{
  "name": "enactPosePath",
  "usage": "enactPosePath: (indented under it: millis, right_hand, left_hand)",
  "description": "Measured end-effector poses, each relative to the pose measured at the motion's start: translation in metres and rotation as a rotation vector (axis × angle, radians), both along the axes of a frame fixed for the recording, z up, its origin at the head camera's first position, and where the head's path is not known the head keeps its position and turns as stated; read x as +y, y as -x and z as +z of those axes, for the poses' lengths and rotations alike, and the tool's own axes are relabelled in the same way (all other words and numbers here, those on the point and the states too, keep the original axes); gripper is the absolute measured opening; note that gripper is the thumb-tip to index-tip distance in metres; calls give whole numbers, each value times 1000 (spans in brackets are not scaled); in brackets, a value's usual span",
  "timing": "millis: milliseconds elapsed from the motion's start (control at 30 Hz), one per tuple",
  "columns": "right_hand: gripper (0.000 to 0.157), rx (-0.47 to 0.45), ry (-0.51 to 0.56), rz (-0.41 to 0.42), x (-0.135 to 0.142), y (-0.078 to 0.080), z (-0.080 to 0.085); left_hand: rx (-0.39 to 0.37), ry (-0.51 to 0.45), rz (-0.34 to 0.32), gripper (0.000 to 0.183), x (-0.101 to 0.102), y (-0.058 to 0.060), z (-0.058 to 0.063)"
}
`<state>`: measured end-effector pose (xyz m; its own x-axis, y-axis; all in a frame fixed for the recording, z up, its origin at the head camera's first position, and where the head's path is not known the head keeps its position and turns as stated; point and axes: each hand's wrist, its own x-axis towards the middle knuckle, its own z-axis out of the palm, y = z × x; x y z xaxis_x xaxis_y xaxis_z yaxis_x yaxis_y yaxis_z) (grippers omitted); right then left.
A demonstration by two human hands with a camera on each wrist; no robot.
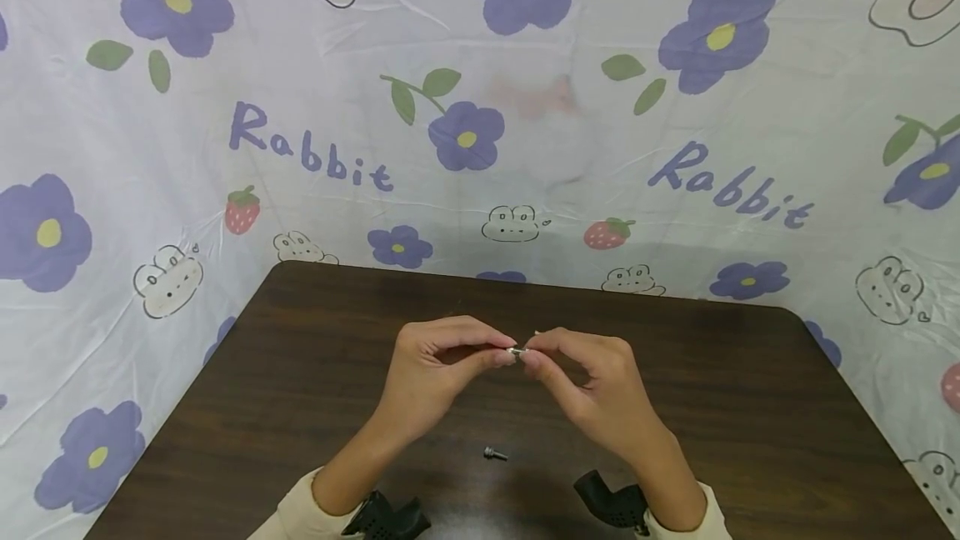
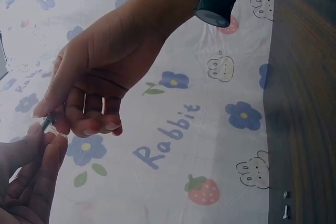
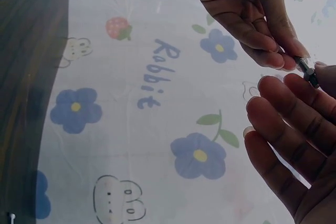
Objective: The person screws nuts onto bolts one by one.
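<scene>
Above the table, my left hand [image 1: 427, 369] and right hand [image 1: 603, 377] meet fingertip to fingertip at a small metal bolt [image 1: 517, 351]. The left thumb and index finger pinch one end of it, and the right thumb and index finger pinch the other. In the right wrist view the bolt [image 3: 307, 70] shows a shiny shank with a wider hex-shaped part, like a nut, around it. Fingertips hide much of the bolt [image 2: 48, 123] in the left wrist view. Another small bolt [image 1: 495, 454] lies on the table below the hands.
The dark wood-grain table [image 1: 300, 407] has rounded back corners. Behind it hangs a white cloth [image 1: 555, 148] printed with flowers, strawberries and rabbits. Black wrist cameras [image 1: 611, 502] sit below both wrists, at the cream sleeves [image 1: 307, 515]. Small metal pieces [image 2: 286, 212] show on the table's edge side.
</scene>
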<state>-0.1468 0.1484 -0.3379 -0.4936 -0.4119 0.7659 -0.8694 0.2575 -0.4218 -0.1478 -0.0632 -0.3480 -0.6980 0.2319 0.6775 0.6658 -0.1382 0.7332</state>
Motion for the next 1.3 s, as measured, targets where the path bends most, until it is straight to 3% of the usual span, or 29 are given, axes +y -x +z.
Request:
enactPosePath:
  millis: [100,333,533,733,1133,1300]
  right_hand:
    - [7,-15,-5,0,0,0,-1]
    - [22,-41,-22,-2,-1,-1,-3]
    - [4,-22,-26,-10,-2,0,-2]
    - [21,20,-7,-2,-4,0,-3]
    - [22,63,-6,6,-4,2,-1]
    - [19,32,-27,-1,-2,2,-2]
  left_hand:
    - [-11,3,-6,13,0,0,0]
    - [-30,11,-4,11,1,-2,-1]
    - [-23,15,-2,12,1,-1,-1]
    - [-22,15,-6,11,0,0,-3]
    - [-18,9,4,13,-1,0,-1]
    - [-17,4,-9,12,0,0,0]
